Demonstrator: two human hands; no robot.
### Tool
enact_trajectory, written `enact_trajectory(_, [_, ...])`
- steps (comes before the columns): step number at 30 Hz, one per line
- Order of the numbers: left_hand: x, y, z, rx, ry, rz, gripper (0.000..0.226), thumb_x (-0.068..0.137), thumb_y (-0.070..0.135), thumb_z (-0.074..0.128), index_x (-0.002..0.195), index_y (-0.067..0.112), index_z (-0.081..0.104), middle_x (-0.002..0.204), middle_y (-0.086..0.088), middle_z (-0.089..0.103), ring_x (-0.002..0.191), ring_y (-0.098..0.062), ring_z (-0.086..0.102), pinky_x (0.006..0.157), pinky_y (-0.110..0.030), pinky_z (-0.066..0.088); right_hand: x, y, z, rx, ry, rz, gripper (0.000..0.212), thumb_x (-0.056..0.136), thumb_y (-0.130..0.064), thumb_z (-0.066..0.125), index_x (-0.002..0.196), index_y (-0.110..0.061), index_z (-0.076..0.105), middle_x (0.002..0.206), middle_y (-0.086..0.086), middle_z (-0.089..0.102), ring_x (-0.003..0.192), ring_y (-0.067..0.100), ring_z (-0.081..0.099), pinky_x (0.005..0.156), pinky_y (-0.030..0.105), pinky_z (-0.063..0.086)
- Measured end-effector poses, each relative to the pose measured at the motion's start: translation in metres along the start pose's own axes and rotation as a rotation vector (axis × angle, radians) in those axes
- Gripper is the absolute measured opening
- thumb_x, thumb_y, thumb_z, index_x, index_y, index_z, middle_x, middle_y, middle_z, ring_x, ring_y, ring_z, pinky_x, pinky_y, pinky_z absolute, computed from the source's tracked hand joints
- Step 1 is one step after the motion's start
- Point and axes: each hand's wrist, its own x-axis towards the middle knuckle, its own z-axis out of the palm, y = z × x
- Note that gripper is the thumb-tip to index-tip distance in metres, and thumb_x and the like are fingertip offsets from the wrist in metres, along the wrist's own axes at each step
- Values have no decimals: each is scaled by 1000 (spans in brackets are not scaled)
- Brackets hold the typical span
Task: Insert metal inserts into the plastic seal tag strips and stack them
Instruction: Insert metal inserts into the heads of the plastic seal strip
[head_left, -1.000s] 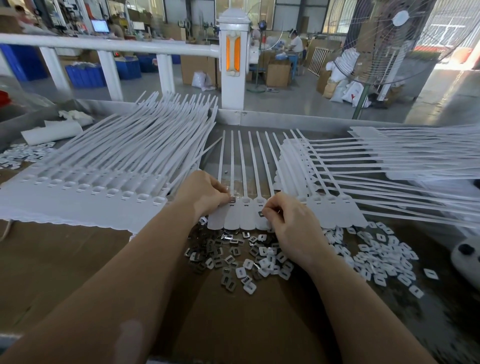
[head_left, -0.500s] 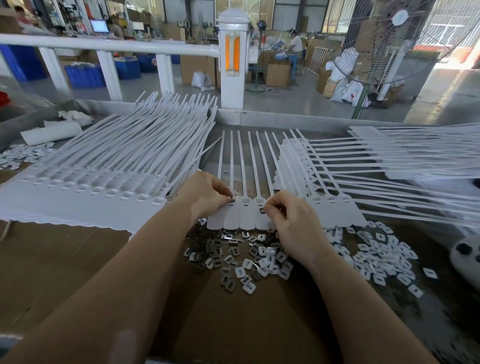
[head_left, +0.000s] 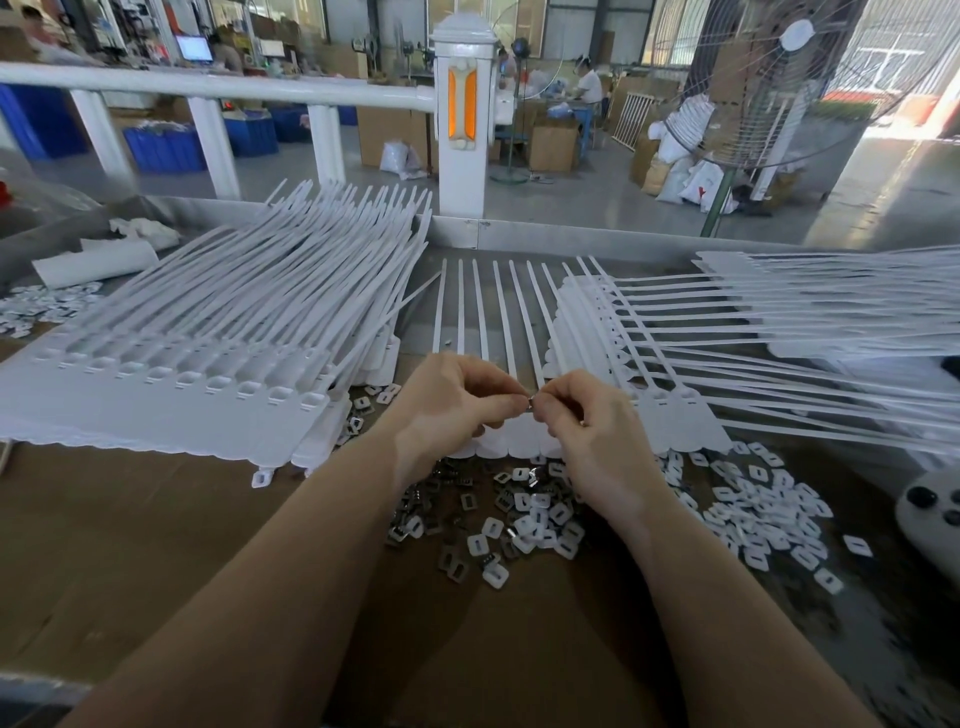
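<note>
A white seal tag strip (head_left: 483, 312) lies flat in the middle of the table, its tails pointing away from me. Just above its heads, my left hand (head_left: 452, 405) and my right hand (head_left: 587, 431) meet fingertip to fingertip and pinch one small metal insert (head_left: 531, 404) between them. Loose metal inserts (head_left: 447, 488) and white plastic caps (head_left: 540, 519) lie scattered on the table below my hands. A tall stack of strips (head_left: 197, 358) sits at the left. More strips (head_left: 779, 322) fan out at the right.
A second heap of white caps (head_left: 769, 509) lies at the right, beside a white controller (head_left: 930, 514). A white roll (head_left: 93, 262) and more caps (head_left: 36, 306) sit far left. A metal table rim (head_left: 519, 234) and white railing (head_left: 218, 88) run behind.
Both hands lifted off the strip heads and came together. They now pinch one insert between them, where before each hand worked at its own socket.
</note>
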Motion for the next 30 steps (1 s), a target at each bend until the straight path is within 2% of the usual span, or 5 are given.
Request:
enact_trajectory(4, [3, 0, 0, 56, 4, -17, 8, 83, 19, 67, 77, 24, 67, 64, 12, 64, 60, 4, 56, 52, -9, 41, 0, 0, 1, 4, 15, 8, 12, 93, -25, 53, 85, -21, 60, 80, -9, 61, 78, 2, 54, 64, 8, 38])
enact_trajectory(9, [18, -2, -6, 247, 199, -77, 8, 89, 15, 60, 82, 19, 63, 79, 4, 62, 76, -9, 56, 66, -20, 42, 1, 3, 1, -44, 101, 6, 10, 94, -25, 53, 85, -22, 58, 75, -14, 57, 74, 2, 52, 63, 9, 37])
enact_trajectory(14, [28, -9, -7, 333, 171, -183, 7, 89, 18, 61, 83, 17, 63, 85, 0, 62, 84, -17, 57, 67, -24, 41, 1, 4, 2, -79, 94, -4, 10, 93, -25, 54, 87, -20, 60, 77, -13, 58, 74, 3, 52, 65, 13, 39])
enact_trajectory(23, [38, 3, -12, 360, 44, -263, 9, 87, 7, 61, 79, 11, 63, 68, 4, 55, 61, -3, 48, 38, -4, 34, -1, 2, 1, -115, 64, -19, 6, 92, -22, 56, 87, -22, 58, 79, -14, 55, 74, 1, 50, 66, 14, 38])
enact_trajectory(30, [37, 9, -11, 377, -4, -284, 10, 81, 17, 71, 77, 8, 68, 66, 5, 56, 61, -3, 46, 38, -2, 33, -2, 2, 1, -125, 64, -39, 6, 91, -20, 57, 86, -22, 58, 78, -15, 54, 75, 1, 50, 67, 12, 38])
